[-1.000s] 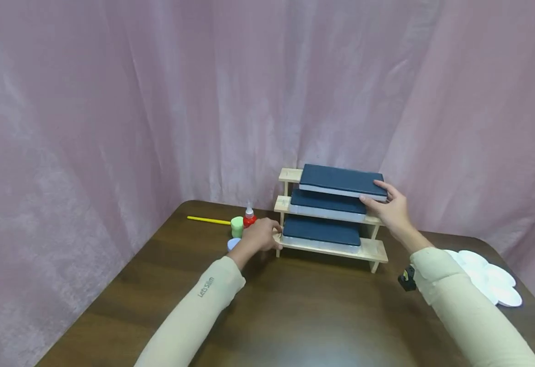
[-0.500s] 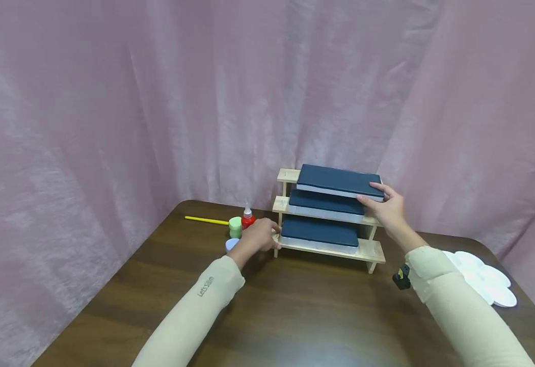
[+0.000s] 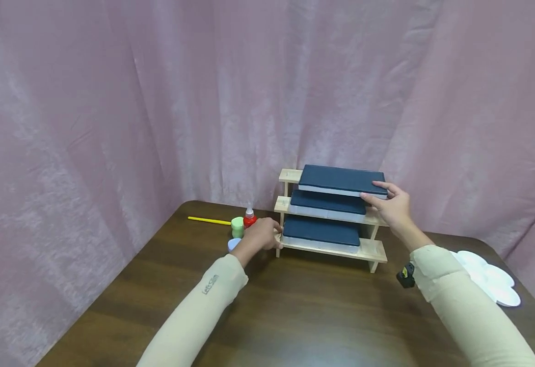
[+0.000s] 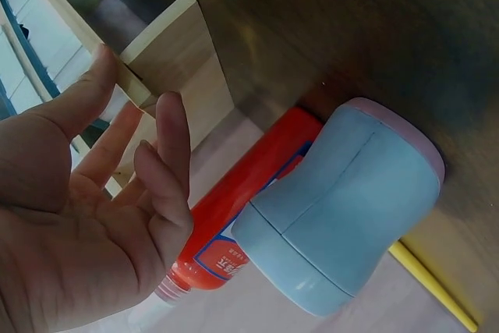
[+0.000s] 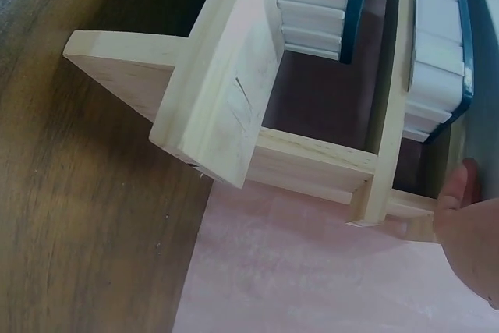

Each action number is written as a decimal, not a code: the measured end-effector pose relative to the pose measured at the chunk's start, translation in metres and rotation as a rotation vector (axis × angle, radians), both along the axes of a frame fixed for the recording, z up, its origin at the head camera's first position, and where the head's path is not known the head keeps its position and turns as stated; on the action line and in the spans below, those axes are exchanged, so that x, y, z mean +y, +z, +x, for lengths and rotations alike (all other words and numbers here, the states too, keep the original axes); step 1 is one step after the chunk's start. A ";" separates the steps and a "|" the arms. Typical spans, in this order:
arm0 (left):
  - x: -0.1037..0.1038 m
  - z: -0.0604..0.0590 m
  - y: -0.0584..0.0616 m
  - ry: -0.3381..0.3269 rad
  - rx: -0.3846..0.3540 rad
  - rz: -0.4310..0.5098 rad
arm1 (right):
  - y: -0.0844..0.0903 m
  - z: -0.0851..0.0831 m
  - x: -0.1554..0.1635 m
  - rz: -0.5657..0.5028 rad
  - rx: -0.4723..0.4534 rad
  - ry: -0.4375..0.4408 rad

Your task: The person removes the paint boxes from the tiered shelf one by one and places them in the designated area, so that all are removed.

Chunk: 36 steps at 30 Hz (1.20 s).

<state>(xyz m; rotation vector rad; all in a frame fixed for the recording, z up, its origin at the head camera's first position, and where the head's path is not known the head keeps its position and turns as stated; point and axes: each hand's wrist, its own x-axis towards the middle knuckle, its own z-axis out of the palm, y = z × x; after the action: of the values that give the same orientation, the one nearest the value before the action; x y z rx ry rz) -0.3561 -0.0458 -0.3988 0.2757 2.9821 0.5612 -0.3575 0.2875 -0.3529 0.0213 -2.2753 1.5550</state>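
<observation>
Hands work at a stepped wooden rack that stands at the back of a brown table, in front of a pink curtain. Three dark blue boxes sit on the rack, one on each tier. The right hand grips the right end of the top box: its fingers lie curled over the lid's edge and its thumb sits below, against the pale side. The top box lies flat on the upper tier and juts out a little past the rack on the right. The middle box and the bottom box lie untouched on their own tiers.

The left hand rests against the rack's lower left corner. In the left wrist view its thumb presses the edge of the wooden upright while the fingers are loose and spread, holding nothing. Just beside this hand stand a red bottle, a green jar and a blue jar, close together. A yellow stick lies on the table behind them. Well apart, at the table's right edge, lies a white palette. Both arms wear cream sleeves.
</observation>
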 end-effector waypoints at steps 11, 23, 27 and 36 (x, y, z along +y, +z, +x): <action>0.004 -0.003 0.001 0.009 0.005 0.000 | 0.005 0.003 0.002 -0.003 0.034 -0.036; 0.001 -0.002 0.002 0.004 0.013 0.003 | 0.007 0.006 0.002 0.015 0.039 -0.049; 0.001 -0.003 0.000 -0.004 0.016 0.003 | 0.007 0.009 0.003 0.026 0.060 -0.054; 0.000 -0.002 -0.002 0.006 0.021 0.007 | 0.008 0.018 0.004 0.036 0.080 -0.036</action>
<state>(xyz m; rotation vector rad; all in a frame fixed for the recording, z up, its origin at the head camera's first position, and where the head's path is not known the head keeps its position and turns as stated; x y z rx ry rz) -0.3582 -0.0458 -0.4004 0.2756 3.0029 0.5729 -0.3399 0.2911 -0.3448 0.0517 -2.2289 1.4691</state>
